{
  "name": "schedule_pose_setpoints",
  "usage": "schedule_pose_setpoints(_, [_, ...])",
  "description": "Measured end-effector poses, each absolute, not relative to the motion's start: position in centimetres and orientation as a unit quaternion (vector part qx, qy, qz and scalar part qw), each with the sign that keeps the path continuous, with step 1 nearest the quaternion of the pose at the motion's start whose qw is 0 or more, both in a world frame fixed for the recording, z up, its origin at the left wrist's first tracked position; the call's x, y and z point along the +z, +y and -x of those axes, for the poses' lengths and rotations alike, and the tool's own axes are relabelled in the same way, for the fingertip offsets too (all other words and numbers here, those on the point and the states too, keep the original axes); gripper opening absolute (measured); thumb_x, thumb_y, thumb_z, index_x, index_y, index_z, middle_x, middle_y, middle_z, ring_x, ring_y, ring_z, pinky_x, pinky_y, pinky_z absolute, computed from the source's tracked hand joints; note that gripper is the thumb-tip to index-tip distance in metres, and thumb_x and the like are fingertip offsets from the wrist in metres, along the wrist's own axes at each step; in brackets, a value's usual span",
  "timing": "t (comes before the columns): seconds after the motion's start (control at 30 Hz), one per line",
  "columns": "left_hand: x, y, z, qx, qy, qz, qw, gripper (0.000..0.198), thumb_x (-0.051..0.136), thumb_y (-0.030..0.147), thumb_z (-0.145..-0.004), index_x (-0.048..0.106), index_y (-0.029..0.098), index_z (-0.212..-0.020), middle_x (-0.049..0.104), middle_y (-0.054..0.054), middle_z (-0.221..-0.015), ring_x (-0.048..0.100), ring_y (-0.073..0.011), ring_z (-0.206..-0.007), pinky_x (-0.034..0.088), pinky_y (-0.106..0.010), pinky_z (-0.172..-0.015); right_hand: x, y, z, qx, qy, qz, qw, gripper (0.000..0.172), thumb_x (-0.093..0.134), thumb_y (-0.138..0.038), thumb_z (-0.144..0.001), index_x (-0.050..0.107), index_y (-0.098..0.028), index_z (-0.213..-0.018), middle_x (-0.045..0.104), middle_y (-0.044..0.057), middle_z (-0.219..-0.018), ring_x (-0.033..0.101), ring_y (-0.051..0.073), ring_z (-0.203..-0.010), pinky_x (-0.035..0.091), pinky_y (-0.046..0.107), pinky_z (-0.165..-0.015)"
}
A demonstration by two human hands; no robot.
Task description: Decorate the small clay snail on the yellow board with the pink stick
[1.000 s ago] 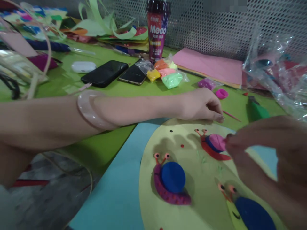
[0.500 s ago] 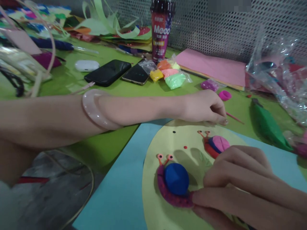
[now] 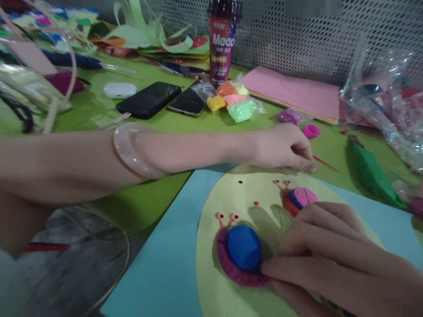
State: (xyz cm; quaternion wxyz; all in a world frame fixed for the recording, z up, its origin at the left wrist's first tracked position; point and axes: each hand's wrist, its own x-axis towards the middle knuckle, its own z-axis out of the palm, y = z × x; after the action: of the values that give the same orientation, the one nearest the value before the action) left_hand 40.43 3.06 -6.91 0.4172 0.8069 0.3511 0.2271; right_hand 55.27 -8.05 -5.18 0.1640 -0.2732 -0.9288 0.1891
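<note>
A clay snail with a purple, red-dotted body and a round blue shell lies on the yellow paper circle. The thumb and a finger of my right hand pinch the tail end of its body. Beyond that hand sits a second clay snail, red and blue with a pink shell, partly covered by my knuckles. My left hand rests at the far edge of the paper, fingers curled and closed; what they hold, if anything, is hidden. A thin pink stick lies beside its fingertips.
Around the circle is a light-blue sheet. Behind stand a Meco cup, two phones, one black, and bagged clay. Pink paper lies at the back, a green tool and clear plastic at right.
My right thumb and finger have shifted slightly left and up along the snail's tail, towards the blue shell. My left hand stays almost where it was.
</note>
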Motion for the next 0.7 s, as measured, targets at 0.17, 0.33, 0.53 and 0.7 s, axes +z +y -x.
schedule_pose_setpoints(0.17, [-6.6,2.9,-40.5,0.222,0.356,-0.806,0.416,0.014,0.061,0.024,-0.078,0.066,0.011,-0.081,0.067,0.001,-0.072,0.062,-0.0138,-0.072,0.049,-0.025,-0.068,-5.2,-8.1,-55.1,0.176,-0.931,0.269,0.172,0.020,0.050,-0.021,-0.088,0.063,-0.031,-0.076,0.057,-0.003,-0.062,0.052,0.015,-0.061,0.042,0.037,-0.070])
schedule_pose_setpoints(0.33, [-7.0,3.1,-40.3,0.229,0.336,-0.812,0.419,0.015,0.060,0.026,-0.078,0.066,0.012,-0.081,0.067,0.000,-0.073,0.063,-0.0149,-0.074,0.049,-0.027,-0.070,-5.2,-8.1,-55.1,0.176,-0.933,0.271,0.161,0.023,0.046,-0.022,-0.089,0.062,-0.031,-0.075,0.059,-0.002,-0.062,0.053,0.017,-0.063,0.040,0.040,-0.073])
schedule_pose_setpoints(0.53, [-7.3,3.4,-40.3,0.242,0.317,-0.818,0.415,0.015,0.060,0.028,-0.077,0.065,0.014,-0.078,0.068,0.001,-0.075,0.063,-0.0131,-0.074,0.050,-0.025,-0.071,-6.3,-7.6,-55.7,0.116,-0.956,0.206,0.175,0.025,0.044,-0.021,-0.089,0.059,-0.030,-0.071,0.058,-0.004,-0.064,0.053,0.015,-0.064,0.040,0.037,-0.074])
schedule_pose_setpoints(0.7, [-7.0,3.1,-40.3,0.231,0.338,-0.814,0.413,0.014,0.060,0.025,-0.078,0.066,0.013,-0.079,0.068,0.001,-0.075,0.063,-0.0133,-0.074,0.048,-0.023,-0.069,-6.4,-7.6,-55.7,0.142,-0.941,0.211,0.221,0.020,0.050,-0.019,-0.084,0.062,-0.031,-0.075,0.056,-0.004,-0.059,0.053,0.014,-0.059,0.044,0.034,-0.069])
